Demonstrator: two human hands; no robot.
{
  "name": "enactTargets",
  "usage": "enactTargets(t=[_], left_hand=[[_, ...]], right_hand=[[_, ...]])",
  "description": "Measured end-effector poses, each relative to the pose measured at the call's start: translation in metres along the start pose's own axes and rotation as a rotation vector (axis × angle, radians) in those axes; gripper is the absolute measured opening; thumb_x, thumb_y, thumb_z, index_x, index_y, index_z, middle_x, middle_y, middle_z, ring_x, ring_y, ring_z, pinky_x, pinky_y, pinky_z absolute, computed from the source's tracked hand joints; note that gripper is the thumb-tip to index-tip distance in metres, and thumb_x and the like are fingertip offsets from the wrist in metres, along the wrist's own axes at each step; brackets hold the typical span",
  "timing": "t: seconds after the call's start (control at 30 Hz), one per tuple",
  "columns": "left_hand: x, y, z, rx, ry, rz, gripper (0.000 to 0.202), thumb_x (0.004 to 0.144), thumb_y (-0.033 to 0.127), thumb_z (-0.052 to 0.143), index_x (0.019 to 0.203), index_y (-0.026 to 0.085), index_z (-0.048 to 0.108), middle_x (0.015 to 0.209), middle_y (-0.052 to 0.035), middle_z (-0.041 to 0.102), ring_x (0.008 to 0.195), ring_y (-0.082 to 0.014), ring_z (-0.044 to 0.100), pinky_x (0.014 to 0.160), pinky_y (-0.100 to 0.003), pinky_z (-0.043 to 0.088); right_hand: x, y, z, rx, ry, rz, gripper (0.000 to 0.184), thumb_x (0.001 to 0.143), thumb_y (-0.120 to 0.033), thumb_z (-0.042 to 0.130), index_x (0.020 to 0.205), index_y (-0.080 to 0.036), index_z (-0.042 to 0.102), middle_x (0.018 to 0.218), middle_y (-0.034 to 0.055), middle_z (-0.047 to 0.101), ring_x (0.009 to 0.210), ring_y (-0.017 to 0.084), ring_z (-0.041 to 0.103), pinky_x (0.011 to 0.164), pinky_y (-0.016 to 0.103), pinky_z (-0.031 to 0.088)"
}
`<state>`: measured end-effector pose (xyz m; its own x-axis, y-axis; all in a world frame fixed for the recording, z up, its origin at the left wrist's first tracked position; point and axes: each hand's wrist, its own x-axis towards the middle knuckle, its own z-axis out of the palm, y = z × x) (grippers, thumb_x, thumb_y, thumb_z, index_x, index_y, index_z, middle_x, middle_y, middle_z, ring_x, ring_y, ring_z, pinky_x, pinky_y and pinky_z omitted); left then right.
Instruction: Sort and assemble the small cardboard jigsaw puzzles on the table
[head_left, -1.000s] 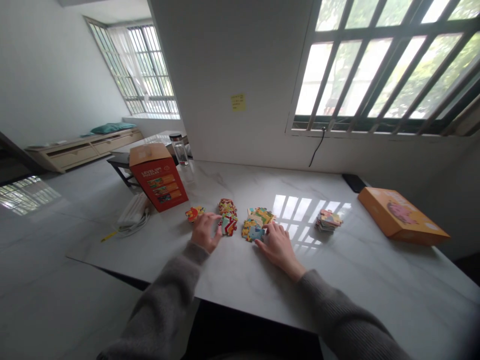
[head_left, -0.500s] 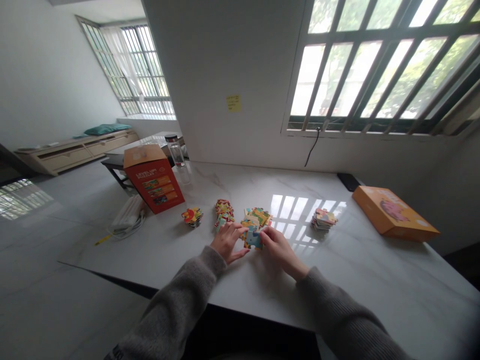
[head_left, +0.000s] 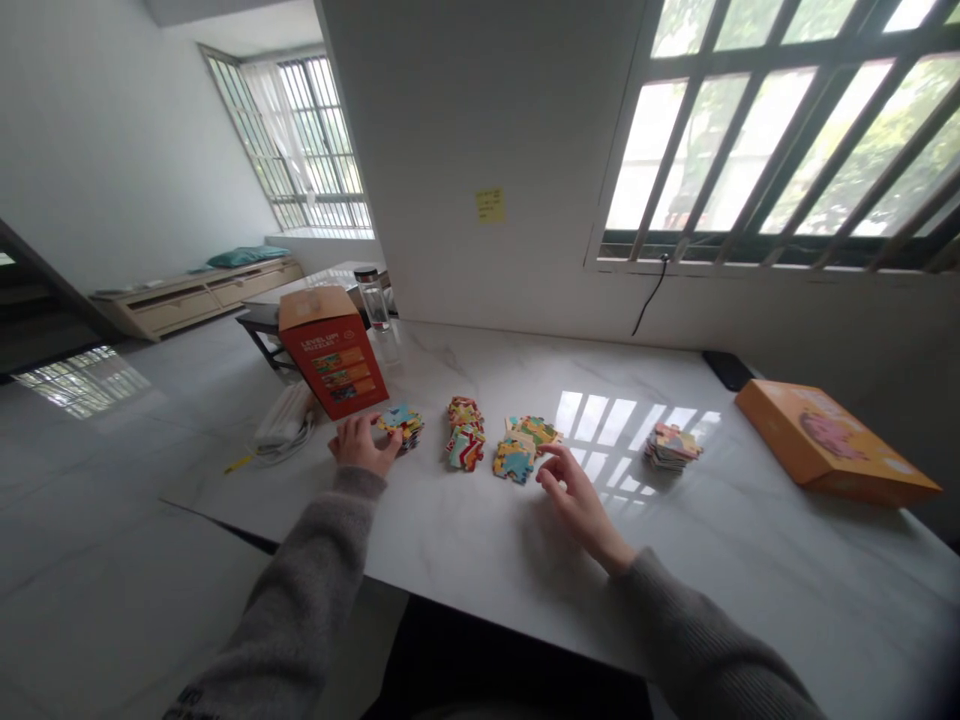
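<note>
On the left, my left hand has its thumb and fingers at the near-left edge of a blue puzzle piece. That piece sits on top of the left stack of puzzle pieces. My right hand hovers over the table just right of a loose pile of puzzle pieces, its fingers loosely bent and apart, holding nothing. At the pile's near side lies a blue and yellow puzzle piece. Between the hands, a red and cream group of puzzle pieces lies overlapped.
Another stack of puzzle pieces stands at the right, near an orange box and a black phone. At the left are a red puzzle box, a white power strip with cable and a glass bottle.
My left hand has moved left from the middle pile to the left stack, where a blue piece now tops it. My right hand has let go of the pile's piece and drawn back slightly.
</note>
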<state>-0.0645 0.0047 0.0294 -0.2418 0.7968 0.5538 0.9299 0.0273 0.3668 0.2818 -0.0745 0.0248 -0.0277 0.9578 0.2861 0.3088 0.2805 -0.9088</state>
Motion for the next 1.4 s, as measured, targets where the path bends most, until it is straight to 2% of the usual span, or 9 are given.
enactTargets(t=[0.2,0.3,0.47,0.57,0.67,0.83,1.0,1.17,1.4], left_hand=[[-0.004,-0.005,0.009,-0.004,-0.089,-0.039,0.045,0.082,0.05,0.059,0.117,0.021,0.06,0.119,-0.0127,0.057,0.116,-0.0354,0.049,0.096,-0.051,0.037],[-0.003,-0.006,0.006,-0.036,-0.059,-0.026,0.051,0.083,0.047,0.057,0.127,0.021,0.056,0.122,-0.0132,0.056,0.117,-0.0353,0.048,0.098,-0.051,0.037],[-0.011,0.013,0.001,-0.133,0.05,0.202,0.046,0.084,0.038,0.055,0.126,0.019,0.055,0.123,-0.0128,0.057,0.118,-0.032,0.05,0.103,-0.046,0.035],[-0.024,0.044,0.005,-0.237,0.044,0.387,0.036,0.083,0.031,0.055,0.117,0.021,0.06,0.116,-0.0108,0.061,0.111,-0.0301,0.054,0.1,-0.044,0.037],[-0.041,0.081,0.011,-0.315,-0.106,0.596,0.032,0.084,0.027,0.055,0.115,0.022,0.061,0.111,-0.0081,0.064,0.107,-0.0267,0.056,0.097,-0.041,0.038],[-0.063,0.122,0.022,-0.357,-0.254,0.769,0.05,0.082,0.032,0.062,0.129,0.02,0.053,0.117,-0.0103,0.062,0.109,-0.0286,0.054,0.093,-0.042,0.038],[-0.071,0.125,0.032,-0.367,-0.29,0.811,0.071,0.078,0.045,0.07,0.139,0.018,0.046,0.12,-0.0129,0.061,0.11,-0.0321,0.053,0.094,-0.045,0.037],[-0.071,0.12,0.035,-0.429,-0.318,0.806,0.057,0.084,0.049,0.066,0.131,0.02,0.052,0.118,-0.0115,0.062,0.108,-0.0299,0.055,0.091,-0.043,0.039],[-0.071,0.117,0.044,-0.478,-0.299,0.806,0.061,0.079,0.043,0.072,0.13,0.019,0.052,0.117,-0.0119,0.062,0.106,-0.0296,0.057,0.092,-0.044,0.042]], right_hand=[[0.008,0.014,0.003,-0.376,0.008,-0.157,0.024,0.09,-0.021,0.046,0.109,-0.021,0.061,0.088,0.0059,0.06,0.082,0.022,0.056,0.08,0.037,0.047],[0.013,0.018,0.01,-0.583,-0.005,-0.199,0.024,0.091,-0.026,0.053,0.113,-0.022,0.06,0.099,0.0093,0.061,0.095,0.026,0.056,0.087,0.042,0.046],[0.02,0.021,0.017,-0.754,-0.007,-0.176,0.042,0.081,-0.033,0.071,0.119,-0.022,0.057,0.112,0.0132,0.058,0.108,0.033,0.053,0.089,0.047,0.047],[0.022,0.022,0.017,-0.666,0.024,-0.18,0.038,0.077,-0.027,0.073,0.11,-0.02,0.056,0.111,0.0128,0.057,0.107,0.031,0.053,0.089,0.044,0.047],[0.022,0.023,0.014,-0.493,0.02,-0.151,0.022,0.081,-0.023,0.063,0.1,-0.021,0.053,0.097,0.0067,0.06,0.089,0.024,0.057,0.079,0.037,0.048],[0.022,0.023,0.004,-0.165,0.032,-0.005,0.013,0.09,-0.033,0.052,0.094,-0.021,0.052,0.07,-0.0027,0.055,0.057,0.014,0.049,0.058,0.027,0.041],[0.023,0.019,-0.006,0.05,0.062,0.014,0.026,0.089,-0.046,0.057,0.091,-0.02,0.056,0.072,-0.001,0.056,0.064,0.015,0.051,0.061,0.027,0.043],[0.016,0.011,-0.001,0.078,0.017,0.038,0.029,0.088,-0.048,0.059,0.092,-0.019,0.058,0.066,-0.0027,0.052,0.057,0.013,0.048,0.053,0.025,0.039],[0.013,0.014,0.003,0.209,-0.047,0.107,0.028,0.088,-0.05,0.059,0.09,-0.022,0.055,0.057,-0.0057,0.051,0.045,0.011,0.047,0.042,0.023,0.036]])
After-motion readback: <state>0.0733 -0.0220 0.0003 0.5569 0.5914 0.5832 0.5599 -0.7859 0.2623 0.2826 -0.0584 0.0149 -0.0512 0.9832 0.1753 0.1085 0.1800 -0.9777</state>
